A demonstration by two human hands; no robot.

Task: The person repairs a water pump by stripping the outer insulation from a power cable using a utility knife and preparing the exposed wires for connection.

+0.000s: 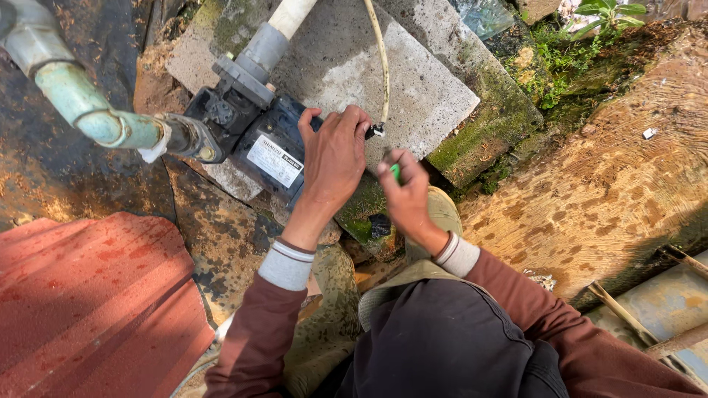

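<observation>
Left hand clamped on dark pump, frame centre. Right hand pinches green-handled tool just below cable end. Step looks like wiring work; next likely needs tool tip at terminal.

The pump is a small dark-blue motor with a white label on its side, lying on a grey concrete slab. At its front a grey fitting joins a pale pipe that runs upward; a green pipe meets it from the side. A cream cable hangs down to the pump's rear end, its tip dark. A small green tool sits just below that tip.
</observation>
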